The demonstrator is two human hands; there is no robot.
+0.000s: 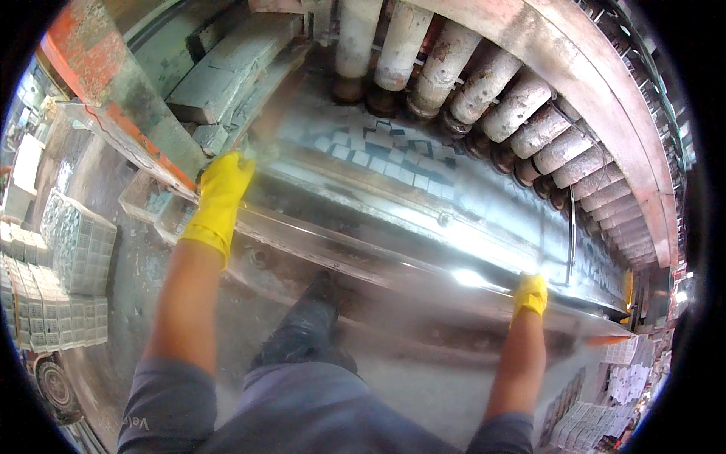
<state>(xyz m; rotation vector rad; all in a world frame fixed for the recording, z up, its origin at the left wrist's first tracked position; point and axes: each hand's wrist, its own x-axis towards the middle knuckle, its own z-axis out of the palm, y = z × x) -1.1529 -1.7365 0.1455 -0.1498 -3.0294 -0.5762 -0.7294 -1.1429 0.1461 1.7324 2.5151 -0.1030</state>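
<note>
Both my hands wear yellow rubber gloves. My left hand [221, 189] reaches forward to the near left end of a long shiny metal tray [423, 227] and rests on its rim, fingers curled at the edge. My right hand [530, 293] grips the tray's near rim far to the right. Inside the tray lie several small pale and dark square blocks [393, 155] in rows. I cannot tell whether the left fingers close fully around the rim.
A row of thick grimy cylinders [484, 83] hangs over the tray's far side under a curved metal housing. An orange-painted beam [113, 98] runs at upper left. Stacked grey moulded trays [68, 272] stand at left, more at lower right [597, 408]. My dark boot [306, 325] is below.
</note>
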